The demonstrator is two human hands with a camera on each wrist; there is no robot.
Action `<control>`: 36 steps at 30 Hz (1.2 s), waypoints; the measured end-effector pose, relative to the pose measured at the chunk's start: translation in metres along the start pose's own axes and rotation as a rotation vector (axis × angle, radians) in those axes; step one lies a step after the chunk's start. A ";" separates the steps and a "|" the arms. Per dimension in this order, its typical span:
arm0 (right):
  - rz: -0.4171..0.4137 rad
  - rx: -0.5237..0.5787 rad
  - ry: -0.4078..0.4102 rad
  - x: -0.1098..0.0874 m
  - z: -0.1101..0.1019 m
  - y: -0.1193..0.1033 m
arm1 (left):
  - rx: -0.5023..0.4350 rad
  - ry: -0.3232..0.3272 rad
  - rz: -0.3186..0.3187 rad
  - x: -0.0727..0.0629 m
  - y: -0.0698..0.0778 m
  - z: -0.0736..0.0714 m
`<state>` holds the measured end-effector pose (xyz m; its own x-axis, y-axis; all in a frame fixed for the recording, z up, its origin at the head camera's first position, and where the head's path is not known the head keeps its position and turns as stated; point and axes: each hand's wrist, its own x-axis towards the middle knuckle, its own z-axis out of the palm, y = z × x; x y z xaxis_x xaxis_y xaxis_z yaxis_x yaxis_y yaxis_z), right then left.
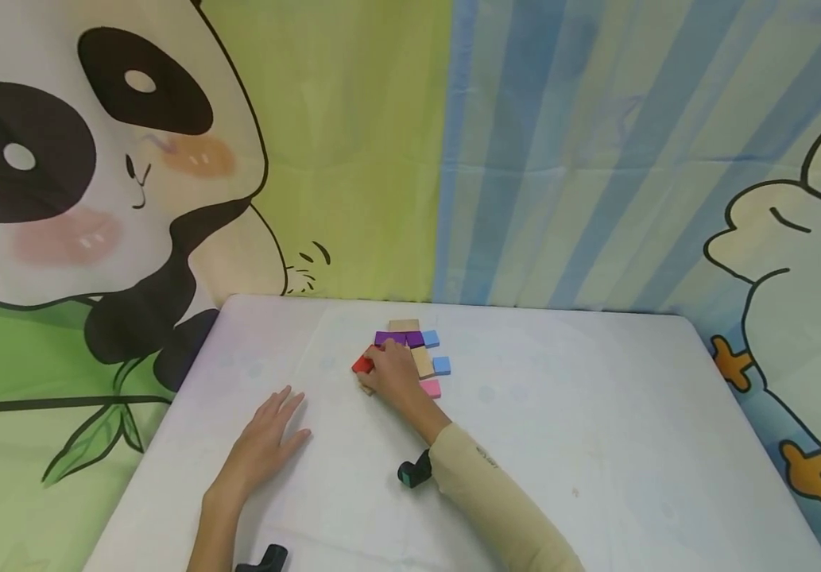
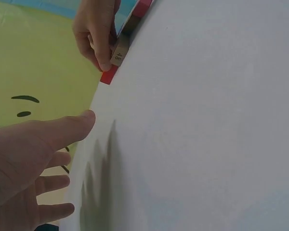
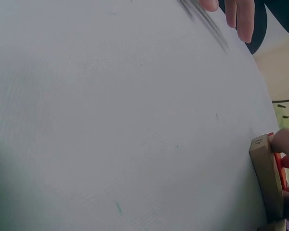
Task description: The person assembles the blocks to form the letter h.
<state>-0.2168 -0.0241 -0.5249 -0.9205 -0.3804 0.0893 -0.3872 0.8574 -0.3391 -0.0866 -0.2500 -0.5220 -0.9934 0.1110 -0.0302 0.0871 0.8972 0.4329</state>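
Observation:
My right hand (image 1: 396,377) reaches over a flat cluster of coloured blocks, its thumb and fingers pinching a red block (image 1: 363,364) at the cluster's left edge. Beside that block, a plain wooden block (image 2: 119,54) with a printed number touches it or nearly so. Purple blocks (image 1: 390,338), light blue blocks (image 1: 442,365), a pink block (image 1: 430,388) and more wooden blocks (image 1: 422,363) lie around the hand, which covers part of the cluster. To the left, my left hand (image 1: 260,445) is held with fingers spread and nothing in it.
The blocks lie near the far edge of a white-covered table (image 1: 596,413). Behind it hangs a cloth backdrop (image 1: 353,159) with a cartoon panda. A dark wrist device (image 1: 415,469) sits at my right wrist, and another (image 1: 267,558) at my left.

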 end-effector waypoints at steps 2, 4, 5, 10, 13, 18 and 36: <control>-0.011 0.048 -0.028 -0.001 0.003 0.001 | 0.000 -0.017 -0.019 -0.003 -0.001 0.002; -0.031 0.082 -0.044 -0.002 0.006 0.002 | 0.000 -0.033 -0.037 -0.006 -0.003 0.003; -0.042 0.089 -0.049 -0.002 0.007 0.002 | 0.003 -0.033 -0.036 -0.007 -0.003 0.003; -0.142 0.106 -0.049 -0.002 0.005 -0.005 | 0.005 -0.011 -0.027 -0.009 -0.006 -0.001; -0.204 0.124 -0.092 -0.004 0.003 -0.016 | 0.010 -0.009 -0.036 -0.010 -0.010 -0.005; -0.296 0.098 -0.099 -0.010 0.004 -0.039 | 0.010 -0.016 -0.060 -0.011 -0.019 -0.011; -0.438 0.041 -0.113 -0.035 0.023 -0.073 | -0.064 0.047 0.087 -0.005 -0.030 -0.011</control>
<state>-0.1551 -0.0817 -0.5247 -0.6580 -0.7416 0.1307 -0.7344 0.5937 -0.3288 -0.0853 -0.2826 -0.5251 -0.9848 0.1661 0.0515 0.1699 0.8557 0.4887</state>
